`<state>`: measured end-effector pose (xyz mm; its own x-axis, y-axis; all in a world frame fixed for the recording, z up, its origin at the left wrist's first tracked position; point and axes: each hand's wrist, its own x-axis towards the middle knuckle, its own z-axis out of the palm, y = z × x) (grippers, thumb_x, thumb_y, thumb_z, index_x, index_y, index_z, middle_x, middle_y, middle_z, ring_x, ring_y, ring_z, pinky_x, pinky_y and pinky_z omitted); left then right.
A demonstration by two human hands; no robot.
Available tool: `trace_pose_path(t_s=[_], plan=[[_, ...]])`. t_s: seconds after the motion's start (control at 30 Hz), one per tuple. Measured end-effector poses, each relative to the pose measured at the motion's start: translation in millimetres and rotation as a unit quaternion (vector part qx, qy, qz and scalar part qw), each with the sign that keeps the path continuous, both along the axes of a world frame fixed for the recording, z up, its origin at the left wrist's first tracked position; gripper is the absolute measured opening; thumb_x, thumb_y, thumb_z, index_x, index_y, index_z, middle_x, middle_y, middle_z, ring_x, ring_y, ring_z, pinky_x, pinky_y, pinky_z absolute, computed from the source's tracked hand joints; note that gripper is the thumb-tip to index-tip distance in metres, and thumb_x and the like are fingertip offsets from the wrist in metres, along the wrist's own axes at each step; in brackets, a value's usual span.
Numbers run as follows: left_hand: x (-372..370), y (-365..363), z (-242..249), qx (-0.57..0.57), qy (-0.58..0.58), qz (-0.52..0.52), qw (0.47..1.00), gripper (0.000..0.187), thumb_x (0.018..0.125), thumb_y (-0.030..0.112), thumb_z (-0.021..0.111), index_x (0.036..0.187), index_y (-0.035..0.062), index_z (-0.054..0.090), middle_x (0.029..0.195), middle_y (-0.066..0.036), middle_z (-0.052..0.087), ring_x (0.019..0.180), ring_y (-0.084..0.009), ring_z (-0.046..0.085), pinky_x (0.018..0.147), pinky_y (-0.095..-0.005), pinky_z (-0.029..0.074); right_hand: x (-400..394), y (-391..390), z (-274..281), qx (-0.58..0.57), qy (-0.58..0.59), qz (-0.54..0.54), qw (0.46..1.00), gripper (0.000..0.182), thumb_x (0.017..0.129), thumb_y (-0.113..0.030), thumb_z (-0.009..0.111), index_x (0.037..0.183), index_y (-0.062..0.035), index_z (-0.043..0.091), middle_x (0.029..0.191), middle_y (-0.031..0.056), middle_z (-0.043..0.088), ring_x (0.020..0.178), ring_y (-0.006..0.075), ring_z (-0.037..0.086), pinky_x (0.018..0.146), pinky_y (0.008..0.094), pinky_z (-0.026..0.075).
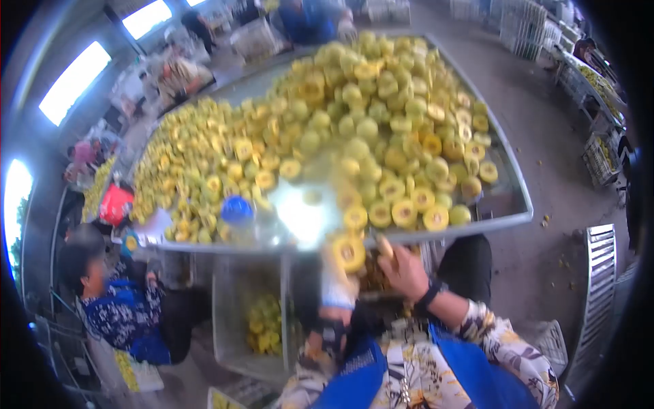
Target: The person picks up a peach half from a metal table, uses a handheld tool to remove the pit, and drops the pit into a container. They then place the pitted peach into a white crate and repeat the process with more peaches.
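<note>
- Grey workroom floor (pixel 518 102) around a rimmed table (pixel 490 223), heaped with yellow-green fruit (pixel 368 128).
- Left hand (pixel 336 283): gloved, clamped on a halved fruit (pixel 349 253) at the table's near edge.
- Right hand (pixel 407 273): close beside, fingers curled; what they grip, I cannot tell.

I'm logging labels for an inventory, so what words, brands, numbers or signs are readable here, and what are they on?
No text can be read with certainty.
Blue apron: small pale marks like lettering on its left part, too blurred to read.
Red item by the table: too blurred to tell whether it bears print.
Halved fruit at the left hand: no lettering visible.
</note>
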<state>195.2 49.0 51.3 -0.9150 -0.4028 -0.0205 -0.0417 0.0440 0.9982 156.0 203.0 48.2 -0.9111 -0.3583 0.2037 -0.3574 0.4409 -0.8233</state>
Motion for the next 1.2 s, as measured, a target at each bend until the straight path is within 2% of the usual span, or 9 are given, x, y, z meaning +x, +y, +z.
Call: trace_pose_path(t_s=[0.03,0.13,0.27,0.3,0.37,0.9,1.0,1.03,1.2], plan=[[-3,-4,1,-0.160,0.040,0.017,0.986,0.050,0.071,0.001,0.066,0.116,0.0065,0.043,0.101,-0.009,0.057,0.087,-0.0182,0.059,0.066,-0.0304,0.052,0,2,0,0.016,0.015,0.006,1.000,0.028,0.079,-0.024,0.064,0.095,-0.0023,0.055,0.077,0.0210,0.057,0.070,0.0394,0.057,0.058,0.0427,0.044],[-22,-7,8,0.436,0.013,0.075,0.897,0.034,0.091,0.037,0.043,0.109,0.0085,0.048,0.100,-0.007,0.057,0.079,-0.0196,0.057,0.059,-0.0297,0.048,-7,2,12,0.036,0.047,0.010,0.998,0.026,0.076,-0.020,0.066,0.093,-0.0019,0.058,0.077,0.0217,0.058,0.070,0.0392,0.057,0.059,0.0427,0.045],[-23,-4,31,0.535,0.048,0.095,0.838,0.032,0.092,0.035,0.042,0.107,0.0083,0.051,0.096,-0.009,0.058,0.083,-0.0225,0.057,0.067,-0.0338,0.049,-6,2,22,0.064,-0.047,0.045,0.996,0.032,0.075,-0.020,0.067,0.100,-0.0042,0.057,0.074,0.0215,0.060,0.069,0.0392,0.058,0.059,0.0416,0.046],[-21,-8,20,0.367,0.060,0.051,0.927,0.038,0.091,0.036,0.043,0.111,0.0040,0.049,0.104,-0.013,0.056,0.092,-0.0259,0.055,0.079,-0.0379,0.045,-4,1,16,0.066,-0.042,0.039,0.996,0.033,0.075,-0.021,0.067,0.101,-0.0046,0.056,0.074,0.0213,0.060,0.069,0.0393,0.059,0.059,0.0415,0.047],[-16,-10,18,0.456,0.082,0.016,0.886,0.045,0.090,0.036,0.043,0.116,-0.0003,0.047,0.114,-0.016,0.054,0.103,-0.0283,0.052,0.093,-0.0413,0.041,-2,-1,14,0.063,-0.047,0.044,0.996,0.037,0.075,-0.023,0.067,0.105,-0.0055,0.054,0.073,0.0210,0.060,0.068,0.0393,0.059,0.059,0.0418,0.048],[-1,-4,-5,0.253,0.027,0.079,0.964,0.037,0.083,0.029,0.051,0.110,0.0041,0.049,0.104,-0.011,0.058,0.092,-0.0230,0.057,0.078,-0.0347,0.048,-4,1,19,0.037,-0.072,-0.028,0.996,0.029,0.077,-0.024,0.065,0.089,-0.0009,0.053,0.066,0.0239,0.057,0.063,0.0418,0.057,0.054,0.0431,0.044],[-7,-8,-3,0.175,0.041,0.074,0.981,0.036,0.081,0.025,0.053,0.110,0.0044,0.049,0.102,-0.010,0.058,0.089,-0.0224,0.058,0.075,-0.0338,0.049,-33,6,36,-0.016,0.021,-0.096,0.995,0.026,0.080,-0.022,0.064,0.086,0.0003,0.053,0.058,0.0118,0.051,0.052,0.0181,0.048,0.048,0.0331,0.039],[-9,-10,-11,0.130,0.022,0.075,0.988,0.036,0.077,0.011,0.059,0.110,0.0040,0.047,0.101,-0.010,0.059,0.085,-0.0220,0.060,0.070,-0.0329,0.051,-40,10,50,-0.018,-0.006,-0.108,0.994,0.024,0.080,-0.020,0.060,0.093,-0.0011,0.051,0.072,0.0214,0.057,0.064,0.0380,0.057,0.055,0.0387,0.044],[-1,-10,20,0.363,0.037,0.112,0.924,0.047,0.071,0.001,0.068,0.112,0.0020,0.045,0.099,-0.011,0.059,0.081,-0.0225,0.062,0.067,-0.0312,0.053,-18,-6,73,-0.037,0.040,-0.013,0.998,0.022,0.080,-0.020,0.062,0.089,-0.0030,0.052,0.064,0.0209,0.057,0.059,0.0381,0.056,0.053,0.0405,0.045]])
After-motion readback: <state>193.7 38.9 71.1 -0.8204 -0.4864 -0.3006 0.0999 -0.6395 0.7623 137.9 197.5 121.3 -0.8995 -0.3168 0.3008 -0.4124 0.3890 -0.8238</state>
